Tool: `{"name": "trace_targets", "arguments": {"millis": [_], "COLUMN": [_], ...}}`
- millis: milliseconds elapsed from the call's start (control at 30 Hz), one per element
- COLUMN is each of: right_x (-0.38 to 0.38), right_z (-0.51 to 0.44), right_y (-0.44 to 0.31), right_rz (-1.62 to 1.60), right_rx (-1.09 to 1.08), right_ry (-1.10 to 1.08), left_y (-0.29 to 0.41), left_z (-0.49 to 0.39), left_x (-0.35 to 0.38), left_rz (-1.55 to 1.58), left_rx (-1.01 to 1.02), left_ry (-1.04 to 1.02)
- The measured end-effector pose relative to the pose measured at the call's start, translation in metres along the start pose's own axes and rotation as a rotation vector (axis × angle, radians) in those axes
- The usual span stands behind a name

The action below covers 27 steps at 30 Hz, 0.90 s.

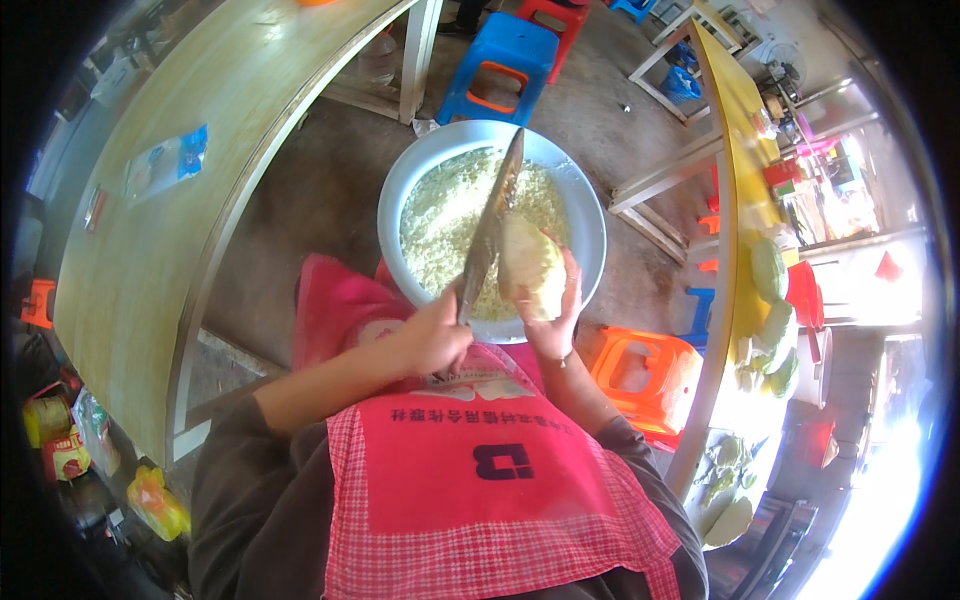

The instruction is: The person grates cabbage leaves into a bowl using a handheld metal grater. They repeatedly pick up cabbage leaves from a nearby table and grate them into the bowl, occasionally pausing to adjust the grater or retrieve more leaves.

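My left hand (439, 335) grips the handle of a large knife (491, 217), its long dark blade slanting up over the basin. In my right hand (556, 311) is a pale yellow-green vegetable piece (534, 266), possibly cabbage, held from below and the right side. The blade lies just left of this piece; whether they touch cannot be told. Beneath both hands stands a wide, light metal basin (391, 214) holding a mass of finely cut pale bits (442, 240). A red apron (480, 450) covers my front, close to the basin's near rim.
A long wooden table (150, 262) on the left bears a plastic packet (166, 161). Blue (510, 56) and orange (637, 367) plastic stools stand beyond and right of the basin. Pale green vegetables (776, 334) and leaves (727, 465) lie on the yellow-topped right table (739, 195).
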State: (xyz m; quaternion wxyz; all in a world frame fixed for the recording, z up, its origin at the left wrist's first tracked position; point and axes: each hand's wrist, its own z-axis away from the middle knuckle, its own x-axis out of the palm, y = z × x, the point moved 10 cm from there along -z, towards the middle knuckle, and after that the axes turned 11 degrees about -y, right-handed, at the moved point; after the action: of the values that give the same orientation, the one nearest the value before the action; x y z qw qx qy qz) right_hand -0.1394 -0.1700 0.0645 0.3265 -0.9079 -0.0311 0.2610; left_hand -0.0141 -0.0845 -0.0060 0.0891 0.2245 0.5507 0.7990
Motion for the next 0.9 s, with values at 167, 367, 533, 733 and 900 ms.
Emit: {"name": "trace_targets", "arguments": {"millis": [167, 367, 533, 733, 900], "right_x": [-0.019, 0.016, -0.014, 0.012, -0.023], "right_z": [0.017, -0.004, 0.0, -0.026, 0.026], "right_y": [0.087, 0.007, 0.092, 0.025, 0.172], "right_rz": [-0.139, 0.225, -0.161, 0.169, -0.212], "right_rx": [0.792, -0.052, 0.766, 0.123, 0.913], "right_ry": [0.151, -0.206, 0.117, -0.127, 0.169], "left_y": [-0.021, -0.012, -0.005, -0.014, -0.021], "left_z": [0.006, -0.007, 0.0, -0.003, 0.005], "left_x": [0.026, -0.003, 0.012, -0.008, 0.015], "left_rz": [-0.119, 0.022, -0.314, -0.008, -0.18], "left_rx": [-0.203, -0.05, 0.014, -0.061, -0.137], "left_ry": [-0.156, 0.014, -0.013, 0.091, -0.108]}}
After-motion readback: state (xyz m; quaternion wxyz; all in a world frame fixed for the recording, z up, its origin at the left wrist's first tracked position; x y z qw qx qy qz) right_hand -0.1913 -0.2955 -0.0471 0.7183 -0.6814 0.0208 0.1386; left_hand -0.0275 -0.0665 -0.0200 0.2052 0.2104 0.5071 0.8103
